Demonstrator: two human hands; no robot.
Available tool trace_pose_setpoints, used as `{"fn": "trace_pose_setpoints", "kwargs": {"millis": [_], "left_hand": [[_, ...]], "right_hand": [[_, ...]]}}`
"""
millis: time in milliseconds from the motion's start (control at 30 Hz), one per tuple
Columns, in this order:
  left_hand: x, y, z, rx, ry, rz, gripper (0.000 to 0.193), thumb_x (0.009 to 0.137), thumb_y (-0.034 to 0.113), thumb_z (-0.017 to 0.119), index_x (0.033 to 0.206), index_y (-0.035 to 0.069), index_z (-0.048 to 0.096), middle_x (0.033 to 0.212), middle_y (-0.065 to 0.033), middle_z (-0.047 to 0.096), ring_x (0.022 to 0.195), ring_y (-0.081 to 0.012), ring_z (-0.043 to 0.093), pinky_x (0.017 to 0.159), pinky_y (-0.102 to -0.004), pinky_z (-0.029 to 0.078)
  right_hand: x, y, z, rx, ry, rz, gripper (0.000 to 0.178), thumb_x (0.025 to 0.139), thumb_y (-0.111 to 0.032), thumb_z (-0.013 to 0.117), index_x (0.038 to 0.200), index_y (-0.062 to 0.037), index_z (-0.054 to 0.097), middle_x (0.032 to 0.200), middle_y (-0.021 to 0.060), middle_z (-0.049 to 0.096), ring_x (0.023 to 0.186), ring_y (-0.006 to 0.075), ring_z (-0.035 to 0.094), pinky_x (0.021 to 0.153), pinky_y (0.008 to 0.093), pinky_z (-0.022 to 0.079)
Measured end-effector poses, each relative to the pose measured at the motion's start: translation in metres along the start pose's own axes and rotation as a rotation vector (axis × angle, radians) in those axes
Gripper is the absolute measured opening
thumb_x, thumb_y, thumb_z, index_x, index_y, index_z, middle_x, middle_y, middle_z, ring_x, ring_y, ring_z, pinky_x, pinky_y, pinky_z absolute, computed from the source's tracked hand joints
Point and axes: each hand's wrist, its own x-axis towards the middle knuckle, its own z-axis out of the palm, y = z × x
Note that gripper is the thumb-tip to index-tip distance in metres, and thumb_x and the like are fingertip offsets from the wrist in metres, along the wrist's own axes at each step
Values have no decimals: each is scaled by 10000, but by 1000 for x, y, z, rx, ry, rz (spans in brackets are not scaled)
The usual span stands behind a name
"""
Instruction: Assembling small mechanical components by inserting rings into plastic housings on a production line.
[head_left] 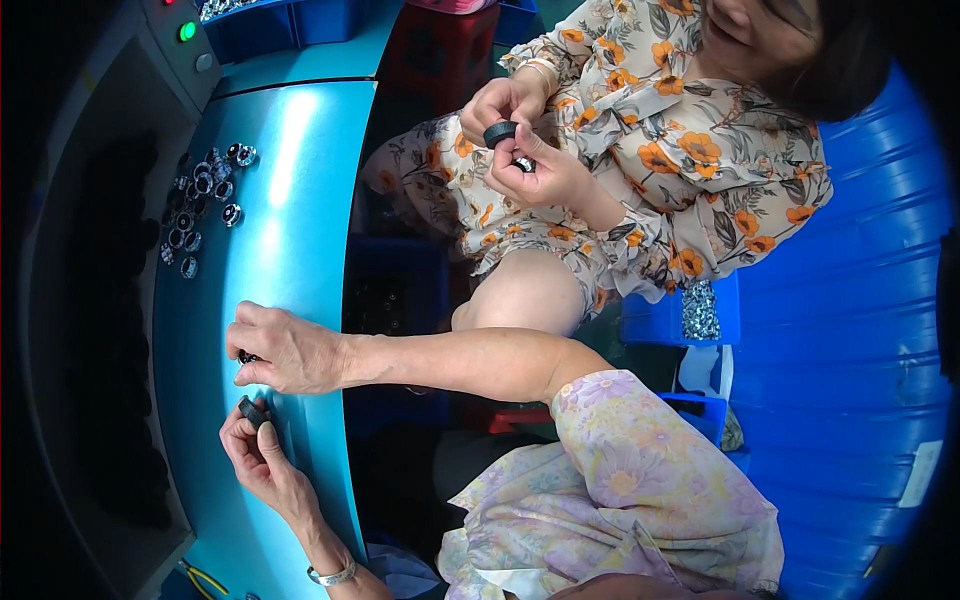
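On the teal tabletop (310, 200), my left hand (265, 465), with a silver bangle at its wrist, pinches a black ring (254, 411) between thumb and fingers. Just above it in the view, my right hand (290, 350) reaches over the table, palm down. Its fingers close around a small dark, shiny ring part (246, 357), mostly hidden by them. Farther up the table lies a loose heap of chrome-and-black ring parts (205, 185). Across from me, a co-worker's hands hold another black ring (499, 134) and a small shiny part (524, 164).
A grey machine housing (165, 40) with a lit green lamp (187, 32) borders the table's left side. Yellow-handled pliers (207, 580) lie at the bottom left. Blue bins (325, 20) stand at the top; another blue bin (640, 320) with small metal parts sits beside the co-worker.
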Motion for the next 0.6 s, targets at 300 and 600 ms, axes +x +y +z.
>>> {"fn": "trace_pose_setpoints", "kwargs": {"millis": [300,600], "left_hand": [[1,-4,-1,14,11,-11,122,955,103,532,910,-6,498,1137,-108,537,978,-154,526,901,-285,435],[4,-4,1,-20,2,-12,120,955,104,535,930,-7,498,1159,-104,529,988,-145,529,894,-274,429]], "right_hand": [[1,5,4,-9,-1,-5,230,811,-165,710,862,6,565,889,122,485,733,236,533,657,355,470],[3,5,0,-20,-2,-10,229,813,-167,707,869,5,566,895,123,490,742,242,539,661,359,471]]}}
